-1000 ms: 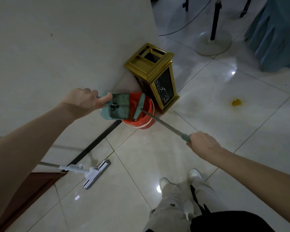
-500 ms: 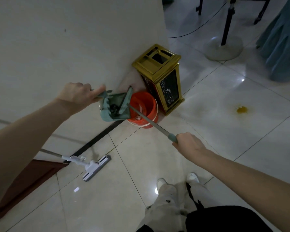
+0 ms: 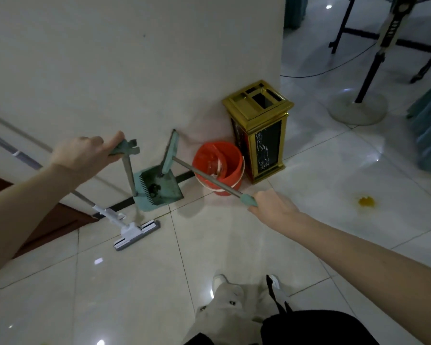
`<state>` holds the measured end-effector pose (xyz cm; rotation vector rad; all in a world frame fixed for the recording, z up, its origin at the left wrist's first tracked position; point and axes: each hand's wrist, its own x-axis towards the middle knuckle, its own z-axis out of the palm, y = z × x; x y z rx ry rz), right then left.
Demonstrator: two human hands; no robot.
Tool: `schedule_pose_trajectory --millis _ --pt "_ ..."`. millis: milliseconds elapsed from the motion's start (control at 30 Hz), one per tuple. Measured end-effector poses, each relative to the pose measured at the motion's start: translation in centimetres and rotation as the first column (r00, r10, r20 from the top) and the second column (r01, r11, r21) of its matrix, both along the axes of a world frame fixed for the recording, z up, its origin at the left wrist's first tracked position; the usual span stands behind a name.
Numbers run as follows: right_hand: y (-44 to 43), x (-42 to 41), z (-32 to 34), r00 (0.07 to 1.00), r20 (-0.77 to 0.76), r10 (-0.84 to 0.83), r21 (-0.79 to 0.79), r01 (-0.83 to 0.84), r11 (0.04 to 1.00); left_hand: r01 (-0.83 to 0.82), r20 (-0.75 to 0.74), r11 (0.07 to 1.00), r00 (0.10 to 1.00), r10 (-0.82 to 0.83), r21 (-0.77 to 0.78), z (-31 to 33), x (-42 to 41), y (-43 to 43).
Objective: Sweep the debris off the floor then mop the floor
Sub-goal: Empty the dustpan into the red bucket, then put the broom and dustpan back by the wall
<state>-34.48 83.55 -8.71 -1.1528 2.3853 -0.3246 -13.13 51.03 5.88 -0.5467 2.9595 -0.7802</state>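
Left hand (image 3: 85, 155) clenched round top grip of dustpan (image 3: 159, 188); pan low by wall base, dark bits inside. Right hand (image 3: 274, 207) grasping end of broom (image 3: 171, 151) handle; broom head tilted, at 12 o'clock of pan. Orange bucket (image 3: 219, 165) at 3 o'clock of pan, gold bin (image 3: 259, 128) just beside bucket. Mop (image 3: 135, 231) on floor (image 3: 234, 245) at 7 o'clock of pan. Yellow spot (image 3: 366, 201) on floor, 3 o'clock of right hand.

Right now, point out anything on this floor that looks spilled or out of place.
A yellow blob sits on the floor tile right of the gold bin, apart from it: it looks like a spill not yet cleaned. Dark debris lies in the dustpan, where it belongs. Nothing else stands out.
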Motion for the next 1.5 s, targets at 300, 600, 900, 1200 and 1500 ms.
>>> schedule_pose_trajectory --millis 300,600,900,1200,1500 --pt "-4.5 2.4 1.6 0.994 0.06 0.093 0.022 -0.094 0.995 -0.162 0.114 0.982 0.978 0.172 -0.097 -3.0 6.5 -0.5" --pt "-10.9 8.2 0.8 0.99 0.067 0.124 0.115 -0.132 0.985 -0.194 0.13 0.981 0.972 0.196 -0.026 -7.2 12.4 -5.0" --pt "-20.1 14.5 1.4 0.989 0.009 0.149 0.255 -0.147 0.956 -0.152 0.162 0.979 0.978 0.13 0.135 -12.6 16.1 -12.0" --pt "-26.6 16.1 2.8 0.991 -0.087 0.098 0.406 -0.054 0.912 -0.05 0.116 0.976 0.993 0.026 0.21 -16.5 16.9 -19.4" --pt "-36.5 13.6 3.2 0.989 0.145 0.01 0.526 -0.086 0.846 0.013 0.163 0.957 0.985 -0.063 0.289 -17.3 11.5 -24.5"
